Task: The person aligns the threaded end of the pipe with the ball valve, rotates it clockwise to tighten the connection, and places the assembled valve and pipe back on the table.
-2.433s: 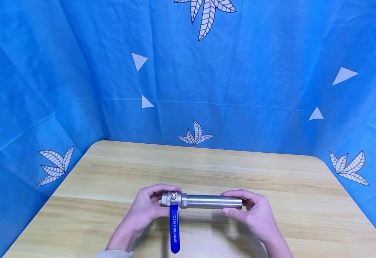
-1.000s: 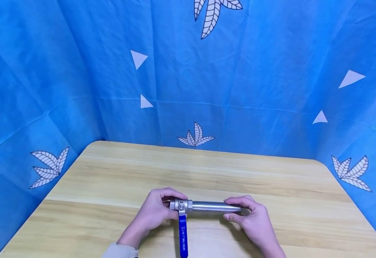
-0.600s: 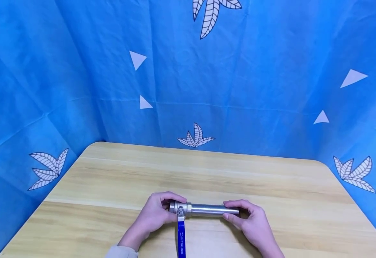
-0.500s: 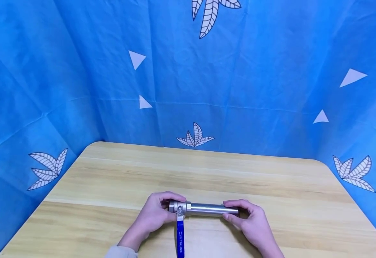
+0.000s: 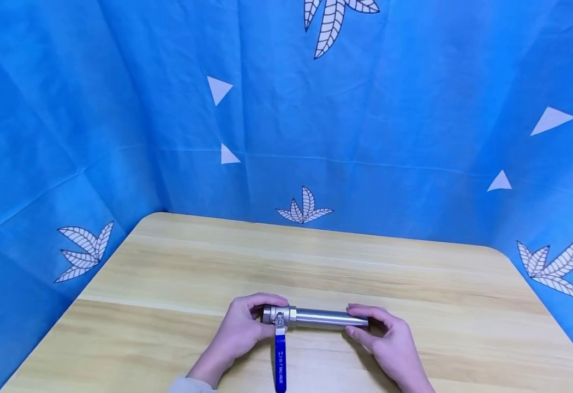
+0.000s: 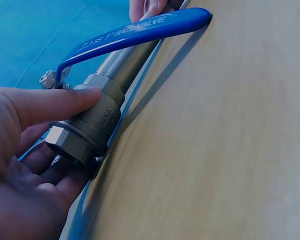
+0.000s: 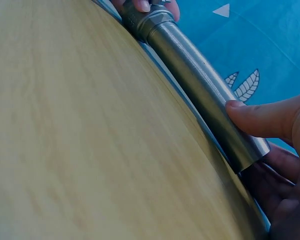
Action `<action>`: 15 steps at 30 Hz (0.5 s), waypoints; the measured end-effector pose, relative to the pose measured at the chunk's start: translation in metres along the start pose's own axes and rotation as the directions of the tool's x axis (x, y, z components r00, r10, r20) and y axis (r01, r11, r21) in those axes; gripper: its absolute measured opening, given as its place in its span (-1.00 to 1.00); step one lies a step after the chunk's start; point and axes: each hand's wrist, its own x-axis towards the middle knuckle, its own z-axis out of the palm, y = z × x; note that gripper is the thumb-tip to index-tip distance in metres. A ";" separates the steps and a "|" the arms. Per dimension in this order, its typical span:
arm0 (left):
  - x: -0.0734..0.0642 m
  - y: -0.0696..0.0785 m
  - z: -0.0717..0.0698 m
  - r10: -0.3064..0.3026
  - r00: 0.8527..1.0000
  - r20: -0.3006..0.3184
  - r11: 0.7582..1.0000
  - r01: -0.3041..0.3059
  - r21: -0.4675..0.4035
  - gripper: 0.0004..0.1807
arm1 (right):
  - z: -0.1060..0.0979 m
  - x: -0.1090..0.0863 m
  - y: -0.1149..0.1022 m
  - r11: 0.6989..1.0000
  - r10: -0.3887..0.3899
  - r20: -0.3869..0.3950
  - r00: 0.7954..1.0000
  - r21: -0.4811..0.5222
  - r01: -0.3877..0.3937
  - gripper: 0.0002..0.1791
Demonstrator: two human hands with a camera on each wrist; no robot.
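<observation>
A steel ball valve with a blue lever handle is joined to a straight steel pipe on its right. My left hand grips the valve body, thumb on the near side and fingers on the far side. The lever points toward me, and in the left wrist view the blue handle stands out over the tabletop. At the pipe's free end my right hand holds the tube between thumb and fingers. In the right wrist view the thumb lies along the pipe; some fingers are hidden behind it.
A light wooden table with rounded far corners lies beneath both hands. Blue cloth printed with white leaves and triangles hangs around its back and sides.
Compared with 2.4 seconds ago, the valve and pipe sit slightly lower and further right in the head view, closer to the tabletop. Both hands keep their hold. The last half second shows little change.
</observation>
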 end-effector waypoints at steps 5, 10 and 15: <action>0.000 0.000 0.001 -0.013 1.000 0.016 1.000 0.013 0.001 -0.48 | -0.002 -0.004 0.001 1.000 0.023 -0.009 1.000 -0.016 -0.023 -0.60; 0.000 0.003 -0.003 -0.013 0.998 0.053 1.000 0.012 0.015 -0.42 | -0.004 -0.004 -0.001 1.000 0.020 -0.007 1.000 0.010 -0.020 -0.57; -0.007 0.003 -0.018 -0.027 0.999 0.018 0.998 0.025 0.057 -0.32 | -0.010 -0.004 -0.006 0.997 -0.008 -0.004 1.000 -0.080 0.007 -0.52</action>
